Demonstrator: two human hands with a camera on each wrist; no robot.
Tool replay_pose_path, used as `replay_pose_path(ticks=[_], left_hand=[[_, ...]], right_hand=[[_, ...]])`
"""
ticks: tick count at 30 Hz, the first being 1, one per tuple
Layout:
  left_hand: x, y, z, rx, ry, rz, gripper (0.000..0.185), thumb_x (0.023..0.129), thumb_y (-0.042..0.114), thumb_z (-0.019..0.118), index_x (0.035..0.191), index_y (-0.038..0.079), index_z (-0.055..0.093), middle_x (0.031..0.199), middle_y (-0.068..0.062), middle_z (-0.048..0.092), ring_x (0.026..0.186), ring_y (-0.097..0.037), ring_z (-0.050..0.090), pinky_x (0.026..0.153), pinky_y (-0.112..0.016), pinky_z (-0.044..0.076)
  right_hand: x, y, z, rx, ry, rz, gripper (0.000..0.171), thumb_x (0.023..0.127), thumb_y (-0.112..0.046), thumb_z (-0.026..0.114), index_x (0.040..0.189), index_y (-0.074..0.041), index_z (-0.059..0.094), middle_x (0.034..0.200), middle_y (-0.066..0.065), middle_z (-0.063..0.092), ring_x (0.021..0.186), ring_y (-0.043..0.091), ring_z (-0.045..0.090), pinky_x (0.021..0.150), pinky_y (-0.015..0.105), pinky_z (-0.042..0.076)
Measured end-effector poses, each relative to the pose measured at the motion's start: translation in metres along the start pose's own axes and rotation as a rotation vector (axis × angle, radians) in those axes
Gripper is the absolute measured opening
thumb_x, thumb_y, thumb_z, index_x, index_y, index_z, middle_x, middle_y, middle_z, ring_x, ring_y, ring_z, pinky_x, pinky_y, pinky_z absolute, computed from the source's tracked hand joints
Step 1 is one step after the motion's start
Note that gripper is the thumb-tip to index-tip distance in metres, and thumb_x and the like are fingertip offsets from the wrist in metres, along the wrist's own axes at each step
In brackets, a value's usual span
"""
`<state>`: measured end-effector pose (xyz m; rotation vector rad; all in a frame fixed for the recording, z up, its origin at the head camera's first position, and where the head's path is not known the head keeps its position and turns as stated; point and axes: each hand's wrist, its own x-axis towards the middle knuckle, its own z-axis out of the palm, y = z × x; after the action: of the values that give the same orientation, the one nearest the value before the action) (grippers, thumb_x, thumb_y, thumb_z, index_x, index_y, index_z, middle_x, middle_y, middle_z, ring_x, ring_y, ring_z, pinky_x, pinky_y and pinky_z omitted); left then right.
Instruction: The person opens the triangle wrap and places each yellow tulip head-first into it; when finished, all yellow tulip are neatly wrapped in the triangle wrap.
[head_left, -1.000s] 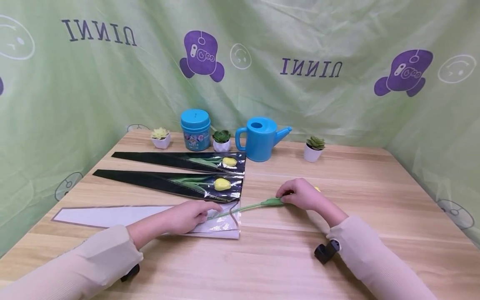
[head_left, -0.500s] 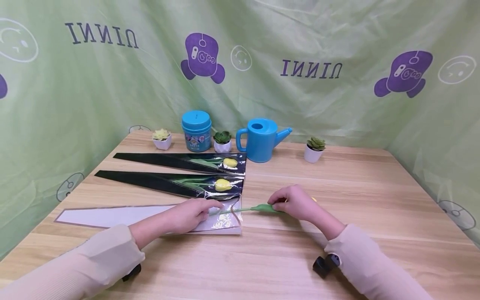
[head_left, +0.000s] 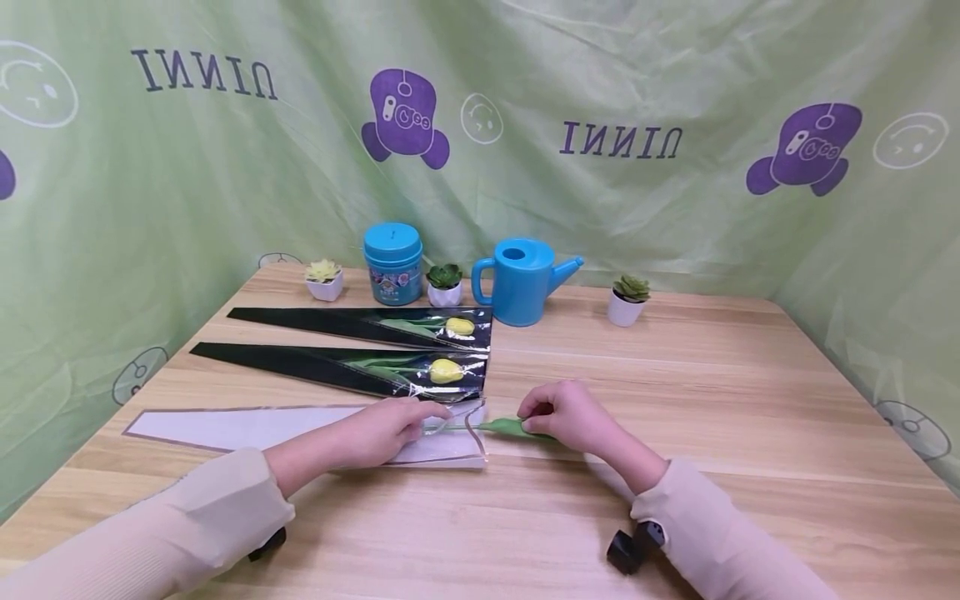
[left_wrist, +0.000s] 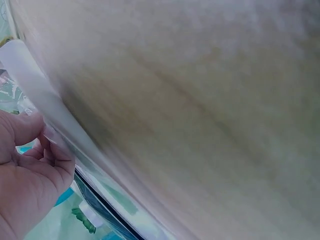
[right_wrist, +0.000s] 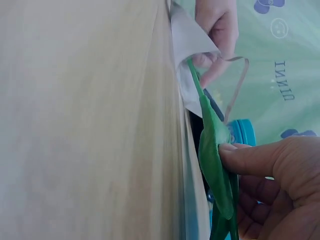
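A white flower sleeve (head_left: 225, 427) with a clear front and brown edging lies flat at the front left in the head view. My left hand (head_left: 384, 429) pinches its clear film close to the wide mouth. Just right of that mouth, my right hand (head_left: 573, 417) holds a flower by its green leaves (right_wrist: 214, 150) between thumb and fingers. The thin green stem (right_wrist: 194, 75) runs into the sleeve's mouth, seen in the right wrist view. The bloom is hidden by my right hand. The left wrist view shows the left thumb and fingers (left_wrist: 42, 142) bent at the film.
Two black sleeves with yellow tulips (head_left: 446, 371) lie beyond the white one. Along the back stand a blue watering can (head_left: 521, 283), a blue lidded tub (head_left: 393, 265), and three potted succulents, one (head_left: 627, 302) at the right. A green curtain (head_left: 675, 208) surrounds the wooden table.
My right hand has moved left and slightly nearer, carrying the flower's stem deeper into the white sleeve. The sleeve has shifted slightly right. The left hand keeps nearly the same place.
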<state>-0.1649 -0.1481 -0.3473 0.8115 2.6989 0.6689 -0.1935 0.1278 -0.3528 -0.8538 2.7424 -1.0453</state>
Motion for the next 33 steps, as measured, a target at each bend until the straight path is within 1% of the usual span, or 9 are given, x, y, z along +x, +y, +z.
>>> replay_pose_path(ticks=[4,9,12,14,20,24,29,31,33], left_hand=[[0.001,0.002,-0.001,-0.009,-0.012,-0.012,0.039,0.093,0.0,0.045,0.126,0.02,0.054,0.115,-0.005,0.057,0.097,-0.018,0.051,0.092,-0.042,0.042],[0.003,0.005,-0.001,-0.012,-0.027,-0.029,0.038,0.094,0.002,0.046,0.126,0.021,0.054,0.115,-0.004,0.057,0.098,-0.017,0.052,0.092,-0.042,0.043],[0.004,0.005,0.0,0.0,-0.023,-0.023,0.038,0.094,0.002,0.046,0.126,0.021,0.054,0.117,-0.005,0.057,0.101,-0.017,0.052,0.093,-0.042,0.043],[0.005,0.004,0.0,0.006,-0.02,-0.012,0.038,0.094,0.002,0.046,0.125,0.021,0.055,0.115,-0.005,0.058,0.099,-0.017,0.052,0.092,-0.042,0.043],[0.006,0.003,0.0,0.029,-0.019,0.015,0.037,0.094,0.002,0.046,0.125,0.02,0.055,0.107,-0.004,0.059,0.094,-0.016,0.052,0.088,-0.04,0.044],[0.006,0.003,0.0,0.036,-0.013,0.04,0.038,0.094,0.001,0.045,0.126,0.02,0.054,0.108,-0.004,0.059,0.096,-0.017,0.053,0.089,-0.04,0.044],[0.007,0.004,0.0,0.032,-0.011,0.045,0.038,0.094,0.001,0.045,0.126,0.02,0.054,0.113,-0.006,0.058,0.101,-0.018,0.053,0.091,-0.041,0.044],[0.007,0.004,0.0,0.035,-0.009,0.046,0.038,0.094,0.001,0.046,0.126,0.02,0.054,0.114,-0.007,0.058,0.102,-0.018,0.053,0.092,-0.042,0.043],[0.007,0.003,0.0,0.036,-0.009,0.048,0.038,0.094,0.002,0.046,0.126,0.02,0.054,0.114,-0.007,0.058,0.103,-0.019,0.053,0.092,-0.042,0.043]], right_hand=[[0.002,-0.005,0.004,0.019,-0.003,0.0,0.005,0.078,-0.004,0.07,0.082,-0.007,0.07,0.072,-0.002,0.064,0.067,0.008,0.052,0.063,0.023,0.045],[0.006,-0.012,0.009,0.031,-0.014,0.011,0.005,0.079,-0.004,0.07,0.082,-0.007,0.07,0.072,-0.002,0.063,0.067,0.009,0.052,0.063,0.023,0.045],[0.008,-0.016,0.013,0.038,-0.017,0.032,0.006,0.078,-0.004,0.07,0.082,-0.008,0.07,0.072,-0.003,0.063,0.068,0.009,0.052,0.064,0.024,0.044],[0.01,-0.019,0.016,0.046,-0.017,0.046,0.006,0.078,-0.004,0.07,0.081,-0.009,0.07,0.073,-0.003,0.063,0.068,0.009,0.052,0.064,0.024,0.045],[0.013,-0.027,0.022,0.068,-0.017,0.047,0.005,0.078,-0.004,0.071,0.079,-0.008,0.07,0.071,-0.003,0.063,0.067,0.009,0.052,0.063,0.023,0.044],[0.015,-0.029,0.028,0.086,-0.012,0.027,0.004,0.077,-0.003,0.071,0.079,-0.007,0.07,0.071,-0.003,0.064,0.067,0.009,0.052,0.062,0.022,0.044],[0.017,-0.029,0.033,0.104,0.002,0.014,0.004,0.078,-0.002,0.07,0.08,-0.005,0.071,0.072,-0.002,0.065,0.067,0.007,0.053,0.062,0.021,0.044],[0.018,-0.03,0.032,0.105,-0.008,0.018,0.004,0.078,-0.003,0.07,0.081,-0.005,0.071,0.072,-0.003,0.065,0.068,0.007,0.053,0.063,0.021,0.045],[0.017,-0.031,0.029,0.094,-0.037,0.021,0.005,0.078,-0.005,0.071,0.083,-0.006,0.071,0.074,-0.003,0.065,0.069,0.008,0.053,0.064,0.022,0.046]])
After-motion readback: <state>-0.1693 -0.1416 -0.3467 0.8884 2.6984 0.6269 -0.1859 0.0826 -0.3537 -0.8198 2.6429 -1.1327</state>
